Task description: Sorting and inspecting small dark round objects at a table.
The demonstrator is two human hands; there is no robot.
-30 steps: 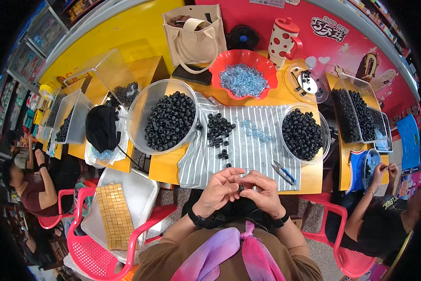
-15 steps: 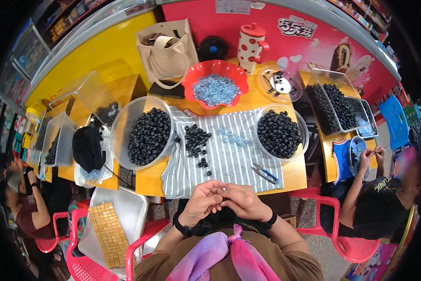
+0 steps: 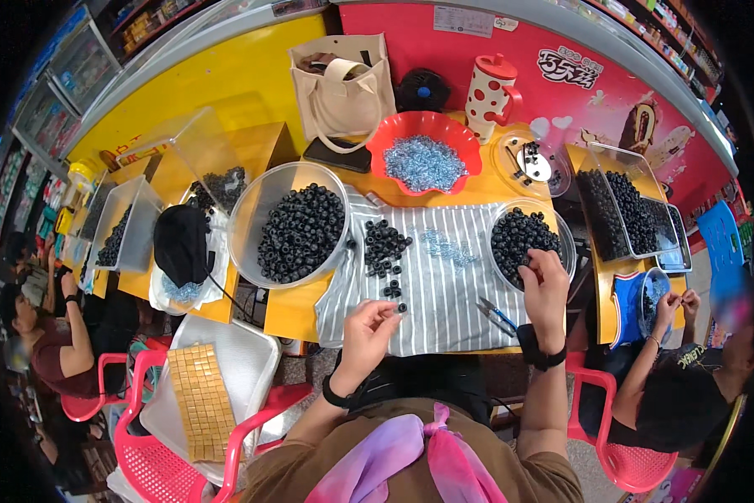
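Note:
On the striped cloth [image 3: 444, 310], my left hand [image 3: 368, 335] has its thumb and finger together at the edge of a small black bead [image 3: 401, 308]. A loose pile of similar beads [image 3: 383, 246] lies just beyond that hand. My right hand [image 3: 546, 293] is over the near rim of the right round tub [image 3: 568, 251], which is full of black beads [image 3: 521, 239]. Its fingertips are pinched together, and what they hold, if anything, is too small to make out. Blue-handled thread snips [image 3: 500, 318] lie between my hands. Clear blue pieces [image 3: 446, 247] are scattered past them.
A larger round tub [image 3: 243, 226] of black beads stands left. Behind the cloth are a red scalloped bowl [image 3: 385, 138] of blue pieces, a beige bag [image 3: 335, 109] and a spotted tumbler [image 3: 484, 105]. A person [image 3: 662, 381] works at the right; others sit at the left.
My hands, together near the table's front edge before, have parted. The left went forward to the bead on the cloth, the right forward and right to the tub. The view shifted.

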